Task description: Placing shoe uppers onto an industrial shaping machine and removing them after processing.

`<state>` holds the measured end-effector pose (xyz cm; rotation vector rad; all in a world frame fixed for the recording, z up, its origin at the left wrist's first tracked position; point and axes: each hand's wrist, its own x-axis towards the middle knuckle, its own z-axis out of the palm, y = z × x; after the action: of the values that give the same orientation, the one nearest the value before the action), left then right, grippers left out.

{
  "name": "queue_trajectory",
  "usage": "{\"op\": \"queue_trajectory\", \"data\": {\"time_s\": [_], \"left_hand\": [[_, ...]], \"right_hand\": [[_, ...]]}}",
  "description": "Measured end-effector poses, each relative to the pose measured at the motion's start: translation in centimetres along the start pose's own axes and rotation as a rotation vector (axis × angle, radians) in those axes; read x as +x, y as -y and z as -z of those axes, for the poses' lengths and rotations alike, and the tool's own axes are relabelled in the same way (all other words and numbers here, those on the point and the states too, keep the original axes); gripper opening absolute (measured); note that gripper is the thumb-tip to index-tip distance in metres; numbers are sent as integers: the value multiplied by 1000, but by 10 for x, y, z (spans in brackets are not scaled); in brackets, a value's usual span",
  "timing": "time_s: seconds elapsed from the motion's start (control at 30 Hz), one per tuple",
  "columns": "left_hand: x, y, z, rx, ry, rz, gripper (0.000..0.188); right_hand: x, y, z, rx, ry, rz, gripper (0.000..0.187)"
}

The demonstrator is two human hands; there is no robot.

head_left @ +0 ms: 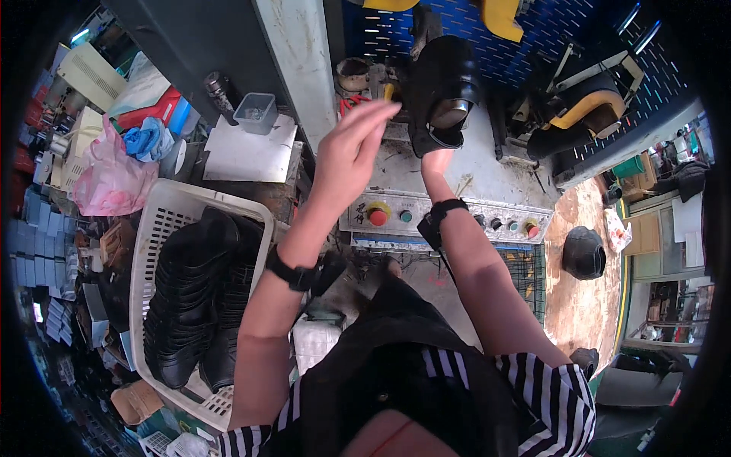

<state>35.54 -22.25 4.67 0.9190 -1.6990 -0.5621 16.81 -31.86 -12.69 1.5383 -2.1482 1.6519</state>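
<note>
A black shoe upper [445, 76] sits on the machine at the top middle, its opening toward me with a shiny metal form [449, 113] inside. My right hand [436, 162] reaches up to the upper's near edge; its fingers are hidden behind the black material, so their grip does not show. Just left of the upper, my left hand [356, 145] is raised with fingers stretched out and nothing in it. Both wrists wear black bands.
A control panel [449, 221] with red and green buttons fronts the machine. At left, a white plastic basket [141, 286] holds stacked black shoe uppers [190, 289]. A second yellow-and-black machine station [586, 110] stands right. Another black upper [585, 253] rests on the wooden table [582, 312].
</note>
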Motion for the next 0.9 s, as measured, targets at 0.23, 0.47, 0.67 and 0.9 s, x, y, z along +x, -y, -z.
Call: {"op": "queue_trajectory", "data": {"time_s": [0.23,0.47,0.67,0.9], "left_hand": [[-67,13,13,-75,224,239,25],[-62,9,7,-110,201,187,23],[-72,6,12,-106,195,223,23],[-85,-3,8,-28,176,260,22]], "right_hand": [[9,-3,-22,201,-86,91,19],[35,-18,-43,-1,36,-80,33],[50,15,-50,62,168,-324,53],[47,11,-56,128,198,-289,57]]}}
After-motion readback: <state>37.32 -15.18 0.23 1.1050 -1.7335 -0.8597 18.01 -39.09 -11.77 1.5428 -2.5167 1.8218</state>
